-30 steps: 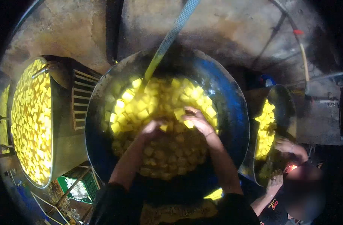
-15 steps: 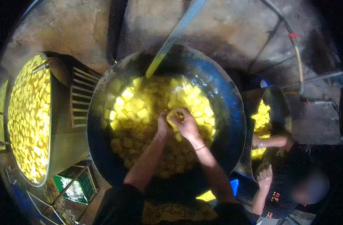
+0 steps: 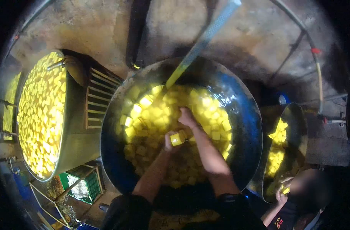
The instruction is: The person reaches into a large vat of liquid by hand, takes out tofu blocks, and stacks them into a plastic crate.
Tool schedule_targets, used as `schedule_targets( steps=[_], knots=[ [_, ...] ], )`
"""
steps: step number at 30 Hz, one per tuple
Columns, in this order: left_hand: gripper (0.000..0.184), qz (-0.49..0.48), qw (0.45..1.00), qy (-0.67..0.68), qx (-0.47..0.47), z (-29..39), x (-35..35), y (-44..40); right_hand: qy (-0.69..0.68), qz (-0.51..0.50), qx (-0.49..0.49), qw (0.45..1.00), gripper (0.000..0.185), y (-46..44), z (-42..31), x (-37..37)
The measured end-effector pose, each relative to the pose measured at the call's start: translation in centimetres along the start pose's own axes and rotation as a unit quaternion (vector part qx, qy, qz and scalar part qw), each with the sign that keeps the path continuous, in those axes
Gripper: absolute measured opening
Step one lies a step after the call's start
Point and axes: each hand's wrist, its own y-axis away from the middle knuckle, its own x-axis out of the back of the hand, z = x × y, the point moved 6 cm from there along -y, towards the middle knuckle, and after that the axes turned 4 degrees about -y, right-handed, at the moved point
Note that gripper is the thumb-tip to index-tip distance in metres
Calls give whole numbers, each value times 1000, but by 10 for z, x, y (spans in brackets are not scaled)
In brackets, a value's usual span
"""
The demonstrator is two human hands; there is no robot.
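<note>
A large round dark pan (image 3: 245, 115) in front of me holds many yellow tofu-like cubes (image 3: 215, 122) in liquid. My left hand (image 3: 168, 142) is closed around one or more yellow tofu-like blocks (image 3: 178, 138), held above the liquid near the pan's middle. Farther in, my right hand (image 3: 187, 117) reaches down at the cubes with its arm extended. Its fingertips point down and are partly hidden, so whether it grips anything is unclear. A blue mesh-covered hose (image 3: 201, 42) comes down into the pan's far side.
At left stands a big vat (image 3: 73, 130) full of yellow cubes, beside a slatted crate (image 3: 100, 101). A green crate (image 3: 91, 188) sits below it. To the right, a co-worker's hand (image 3: 283, 193) holds a yellow piece beside another pan (image 3: 297, 130).
My hands have moved apart: the right reaches farther into the pan, while the left keeps hold of yellow pieces nearer me. The view has shifted. The co-worker's hands have come together near the head.
</note>
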Motion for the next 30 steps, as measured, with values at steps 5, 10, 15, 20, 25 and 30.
schedule_targets(
  steps=[5, 10, 15, 20, 25, 30],
  knots=[
    [40, 64, 996, -62, 26, 34, -99, 21, -282, 0, -223, 933, 56, 79, -59, 63],
    [41, 52, 994, -26, 93, -3, -97, -6, -320, 109, -155, 928, 47, 160, -132, 91],
    [36, -132, 976, -164, 52, -42, -184, 22, 48, 210, -35, 976, 64, 222, -175, 101],
    [56, 38, 964, -240, 107, -86, -331, 104, 108, 219, -86, 966, 90, 314, -184, 129],
    [70, -143, 902, -321, 249, -170, -425, 205, -208, 310, 26, 927, 76, 465, -241, 155],
    [63, -260, 711, -611, 233, -253, -399, 274, -475, 517, -50, 710, 74, 637, -197, 75]
  ],
)
